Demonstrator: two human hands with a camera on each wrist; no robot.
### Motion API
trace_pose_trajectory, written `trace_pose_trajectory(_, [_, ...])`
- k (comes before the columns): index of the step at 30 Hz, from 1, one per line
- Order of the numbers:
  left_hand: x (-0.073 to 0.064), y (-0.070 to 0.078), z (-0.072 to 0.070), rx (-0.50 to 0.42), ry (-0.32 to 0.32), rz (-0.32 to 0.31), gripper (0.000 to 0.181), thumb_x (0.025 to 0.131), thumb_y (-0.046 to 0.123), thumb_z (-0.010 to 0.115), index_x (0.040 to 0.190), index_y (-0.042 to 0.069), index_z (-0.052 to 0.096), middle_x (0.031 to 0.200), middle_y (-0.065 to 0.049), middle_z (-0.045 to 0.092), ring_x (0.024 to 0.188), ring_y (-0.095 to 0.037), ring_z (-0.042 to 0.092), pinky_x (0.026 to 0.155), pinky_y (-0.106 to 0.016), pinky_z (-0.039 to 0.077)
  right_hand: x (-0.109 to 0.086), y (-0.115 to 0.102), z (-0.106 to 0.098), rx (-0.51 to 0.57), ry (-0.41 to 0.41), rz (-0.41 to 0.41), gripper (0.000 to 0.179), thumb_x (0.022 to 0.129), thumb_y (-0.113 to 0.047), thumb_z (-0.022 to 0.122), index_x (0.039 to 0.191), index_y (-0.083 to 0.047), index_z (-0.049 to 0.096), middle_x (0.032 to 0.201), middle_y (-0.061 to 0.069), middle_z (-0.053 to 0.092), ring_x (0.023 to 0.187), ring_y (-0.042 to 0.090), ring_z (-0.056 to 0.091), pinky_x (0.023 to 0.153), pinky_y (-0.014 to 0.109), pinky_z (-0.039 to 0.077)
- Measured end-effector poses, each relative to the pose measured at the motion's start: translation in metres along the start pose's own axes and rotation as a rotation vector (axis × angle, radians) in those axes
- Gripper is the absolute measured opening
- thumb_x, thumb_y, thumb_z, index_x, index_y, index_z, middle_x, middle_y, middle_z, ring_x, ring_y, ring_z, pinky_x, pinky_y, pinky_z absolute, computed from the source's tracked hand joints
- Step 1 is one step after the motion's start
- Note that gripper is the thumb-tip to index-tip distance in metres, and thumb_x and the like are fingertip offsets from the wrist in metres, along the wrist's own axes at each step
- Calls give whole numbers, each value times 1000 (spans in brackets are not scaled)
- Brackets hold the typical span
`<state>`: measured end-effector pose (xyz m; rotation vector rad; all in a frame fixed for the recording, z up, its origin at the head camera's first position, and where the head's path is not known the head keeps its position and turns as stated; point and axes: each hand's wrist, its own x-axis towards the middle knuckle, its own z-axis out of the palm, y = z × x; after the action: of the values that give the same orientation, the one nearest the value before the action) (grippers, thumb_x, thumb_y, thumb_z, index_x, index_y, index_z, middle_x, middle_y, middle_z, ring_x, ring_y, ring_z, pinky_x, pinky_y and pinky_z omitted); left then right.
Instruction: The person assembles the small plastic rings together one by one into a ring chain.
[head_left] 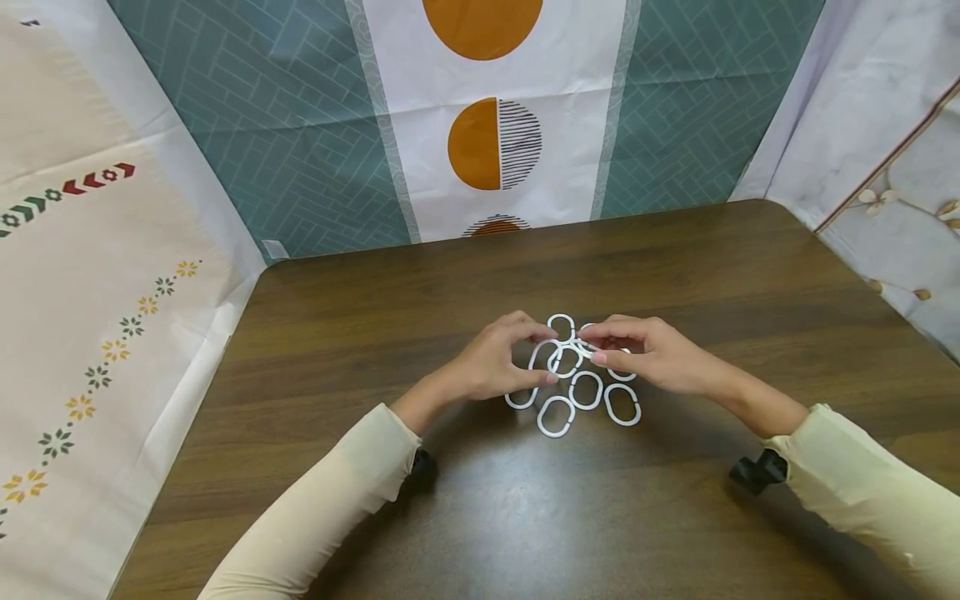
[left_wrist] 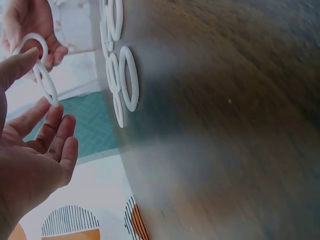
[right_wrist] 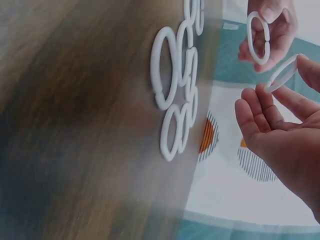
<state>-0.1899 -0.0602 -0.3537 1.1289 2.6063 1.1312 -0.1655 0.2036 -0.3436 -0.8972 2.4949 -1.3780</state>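
Over a loose group of oval white plastic shower curtain rings [right_wrist: 154,65], my two hands face each other in the head view. My left hand [head_left: 504,358] pinches one ring [left_wrist: 50,84] between thumb and fingertips. My right hand [head_left: 654,354] holds another ring [right_wrist: 278,72] by its thumb and a fingertip, with the other fingers loosely extended. Both held rings are raised off the table and close together; they overlap in the left wrist view, while a narrow space shows between them in the right wrist view.
Several more rings, including a front one [head_left: 556,436], lie on the brown wooden table [head_left: 360,333] beneath and in front of my hands. A patterned teal and white cloth [head_left: 300,167] hangs behind the table's far edge. Light cloths hang at both sides.
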Motion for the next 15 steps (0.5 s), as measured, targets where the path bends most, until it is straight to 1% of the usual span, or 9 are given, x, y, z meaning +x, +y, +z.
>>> trace_pose_trajectory(3, [0,2,1,-1,5,-6,53,76,27,82,122,8,64,109,-2,58,106,-19,55,93,-39,44,3,-3,2,6,-10,-13,32,94,-12,63,125,-9,62,103,2,63,87,17,58,72,27,51])
trace_pose_trajectory(6, [0,3,1,4,13,-8,53,76,28,82,122,9,64,109,-2,58,105,-16,54,93,-36,43,4,-4,4,20,-15,-12,33,93,-13,63,126,-9,62,104,2,63,87,18,60,71,26,52])
trace_pose_trajectory(9, [0,3,2,-2,27,-1,53,76,27,82,122,9,64,109,-2,58,105,-17,54,93,-37,43,6,-5,6,53,-17,-3,36,93,-11,64,128,-6,59,104,8,63,90,18,60,74,26,52])
trace_pose_trajectory(13, [0,2,2,-26,51,14,53,76,25,82,122,7,64,108,-4,58,106,-21,56,93,-41,44,9,-6,8,129,-28,18,44,92,-9,65,134,-2,52,106,19,61,94,19,61,78,26,52])
trace_pose_trajectory(15, [0,2,3,-37,59,19,52,76,24,82,121,6,64,108,-4,58,106,-23,56,93,-43,44,10,-7,9,151,-30,26,47,91,-8,65,135,0,50,106,21,61,94,19,62,78,26,52])
